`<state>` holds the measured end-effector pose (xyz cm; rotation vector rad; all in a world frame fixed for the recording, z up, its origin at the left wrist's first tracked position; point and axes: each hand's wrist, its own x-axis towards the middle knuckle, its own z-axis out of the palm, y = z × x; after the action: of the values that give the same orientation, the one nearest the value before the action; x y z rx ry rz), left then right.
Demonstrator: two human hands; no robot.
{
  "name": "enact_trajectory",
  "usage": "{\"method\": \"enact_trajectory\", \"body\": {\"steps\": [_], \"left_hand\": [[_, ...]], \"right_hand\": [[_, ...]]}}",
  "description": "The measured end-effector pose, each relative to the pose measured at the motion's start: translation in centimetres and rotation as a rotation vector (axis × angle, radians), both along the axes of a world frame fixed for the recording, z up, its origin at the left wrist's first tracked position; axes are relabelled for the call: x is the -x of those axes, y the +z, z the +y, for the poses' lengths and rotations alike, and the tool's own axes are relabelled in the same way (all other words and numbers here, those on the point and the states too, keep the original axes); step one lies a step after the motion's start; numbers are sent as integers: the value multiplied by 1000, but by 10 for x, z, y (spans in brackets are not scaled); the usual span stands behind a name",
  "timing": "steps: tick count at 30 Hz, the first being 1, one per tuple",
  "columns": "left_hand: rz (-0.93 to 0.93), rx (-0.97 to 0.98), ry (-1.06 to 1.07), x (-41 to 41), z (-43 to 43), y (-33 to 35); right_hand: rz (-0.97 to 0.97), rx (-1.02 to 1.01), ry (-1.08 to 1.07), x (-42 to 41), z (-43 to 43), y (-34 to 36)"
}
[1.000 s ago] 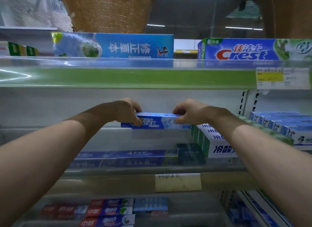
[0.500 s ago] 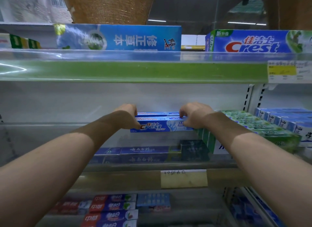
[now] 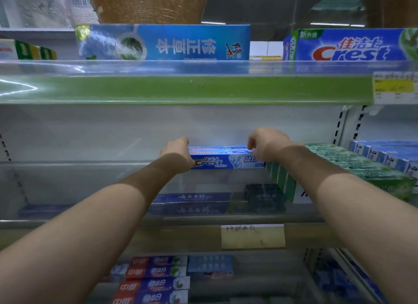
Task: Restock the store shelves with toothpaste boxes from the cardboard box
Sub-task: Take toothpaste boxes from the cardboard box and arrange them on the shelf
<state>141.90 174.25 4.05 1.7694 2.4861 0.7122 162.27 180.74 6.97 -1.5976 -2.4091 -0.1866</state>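
Observation:
A blue Crest toothpaste box (image 3: 226, 161) lies lengthwise deep on the middle shelf (image 3: 90, 168), close to the back wall. My left hand (image 3: 176, 153) grips its left end with curled fingers. My right hand (image 3: 265, 143) holds its right end, fingers curled over the top edge. The box sits just left of a row of green toothpaste boxes (image 3: 352, 168). The cardboard box is not in view.
Blue and white boxes (image 3: 384, 154) fill the shelf's far right. The top shelf carries a blue box (image 3: 165, 43) and a large Crest box (image 3: 350, 47). Dark blue boxes (image 3: 196, 202) and red-blue boxes (image 3: 153, 281) lie on lower shelves. A paper label (image 3: 252, 237) hangs on the shelf rail.
Both hands have carried the Crest box further back and slightly right into the middle shelf, up beside the green boxes. The view has tilted down a little.

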Motion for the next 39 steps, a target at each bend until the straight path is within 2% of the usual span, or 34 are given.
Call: {"method": "enact_trajectory", "body": {"steps": [2, 4, 8, 12, 17, 27, 32, 35, 39], "left_hand": [[44, 31, -10, 1, 1, 0], [106, 53, -17, -2, 1, 1], [284, 33, -23, -13, 6, 2], [324, 17, -28, -22, 7, 1], [430, -1, -2, -30, 4, -1], [425, -4, 9, -36, 3, -8], [433, 22, 19, -36, -3, -5], [488, -78, -40, -42, -11, 0], [444, -207, -143, -68, -29, 13]], "right_hand": [[149, 18, 6, -5, 4, 6], [177, 2, 10, -8, 5, 6], [53, 20, 38, -5, 0, -5], [-85, -77, 17, -3, -5, -6], [-131, -102, 14, 2, -9, -6], [-225, -115, -35, 18, -19, -8], [-157, -90, -10, 14, -26, -6], [-79, -164, 57, 10, -34, -6], [-1, -207, 113, -4, -56, -2]]}}
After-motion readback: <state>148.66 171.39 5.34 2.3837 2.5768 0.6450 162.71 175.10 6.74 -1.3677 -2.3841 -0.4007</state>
